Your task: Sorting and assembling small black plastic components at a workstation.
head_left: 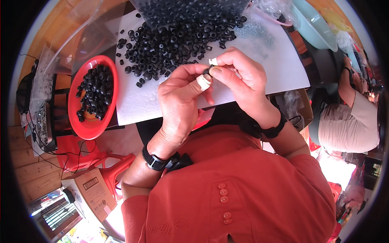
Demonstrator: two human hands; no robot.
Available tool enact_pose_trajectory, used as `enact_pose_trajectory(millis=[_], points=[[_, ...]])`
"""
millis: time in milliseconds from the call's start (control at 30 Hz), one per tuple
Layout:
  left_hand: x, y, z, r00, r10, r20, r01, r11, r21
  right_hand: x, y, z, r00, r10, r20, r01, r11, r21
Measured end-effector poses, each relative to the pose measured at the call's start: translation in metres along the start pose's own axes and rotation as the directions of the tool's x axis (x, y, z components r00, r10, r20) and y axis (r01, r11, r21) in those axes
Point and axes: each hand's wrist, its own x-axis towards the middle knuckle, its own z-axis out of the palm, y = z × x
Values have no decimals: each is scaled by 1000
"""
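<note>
Over the near part of a white sheet (139, 103), my left hand (178, 95) and my right hand (247, 77) meet at the fingertips. Both pinch a small black piece (207, 71), mostly covered by the fingers, so its exact shape is hidden. Pale wraps cover my left thumb and one finger of my right hand. Just beyond my hands spreads a heap of small black plastic-looking parts (162, 46), some round and some like short hollow tubes. To the left, an oval red tray (74, 107) holds a pile of similar black parts.
A clear container (190, 12) of black parts stands at the far edge. Tiny clear bits (259, 34) lie on the sheet's far right, near a pale green basin (314, 24). A red stool (111, 172) and a cardboard box (91, 192) are lower left. Another person (344, 125) sits right.
</note>
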Motion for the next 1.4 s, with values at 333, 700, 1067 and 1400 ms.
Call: enact_pose_trajectory(millis=[333,700,1067,1400], points=[[-1,3,-1,999,-37,19,37,999,-17,3,-9,-9,996,6,91,-5,1000,-7],[-4,1,-2,1000,-19,19,18,999,43,11,-20,-11,990,-48,129,77,971,-228],[-3,2,-2,998,-63,9,63,998,-2,6,-14,-11,987,98,129,-92,995,-47],[-1,5,-3,995,-99,-33,96,993,-69,8,-17,4,964,-231,129,264,870,-417]])
